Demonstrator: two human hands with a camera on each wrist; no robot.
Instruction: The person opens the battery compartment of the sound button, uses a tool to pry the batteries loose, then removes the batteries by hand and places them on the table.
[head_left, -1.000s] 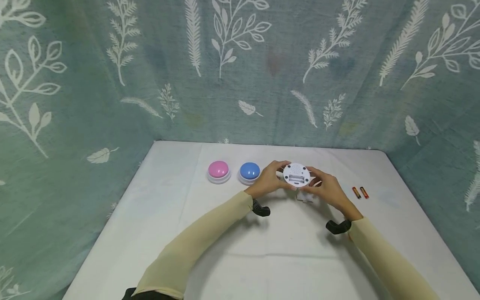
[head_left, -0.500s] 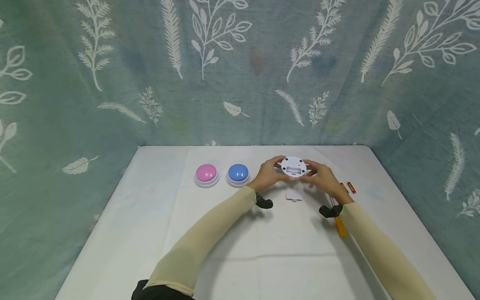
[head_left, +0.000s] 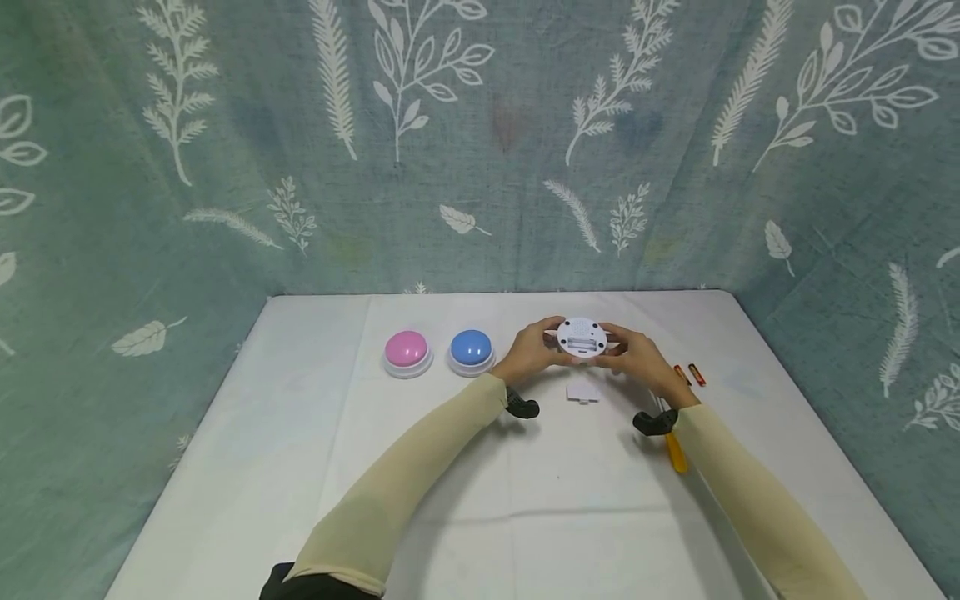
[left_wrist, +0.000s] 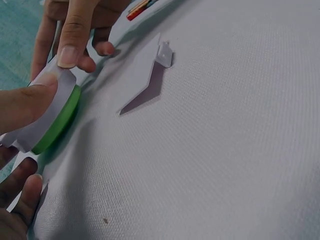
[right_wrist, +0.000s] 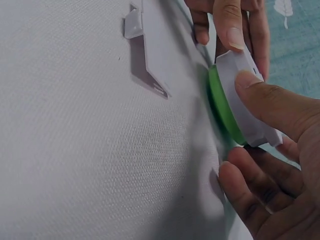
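A: Start left of the grip. What's there?

B: A pink button [head_left: 406,350], farthest out, then a blue button [head_left: 471,348] just beside the left hand [head_left: 531,350]. Both sit dome up, probably set aside so the hands have room.

A: And that hand?

B: It pinches the left edge of a green-domed button [head_left: 582,337], thumb on the near side, lifted off the white table [head_left: 525,500].

A: Why turned over like that?

B: Its white base faces the wearer, I'd say to keep the uncovered battery slot in sight. Gripping only the rim leaves that slot unblocked.

A: Below the grip?

B: A small white cover [head_left: 582,392] with a tab, on the near side, likely parked close to the base it seems to fit.

A: Then rightwards?

B: The right hand [head_left: 637,358] pinches the opposite edge, which should steady it. Nearer the wearer, by that wrist, lies a yellow-handled tool [head_left: 677,454], partly hidden. Beyond the hand, two batteries [head_left: 697,375] lie side by side, presumably kept within reach.
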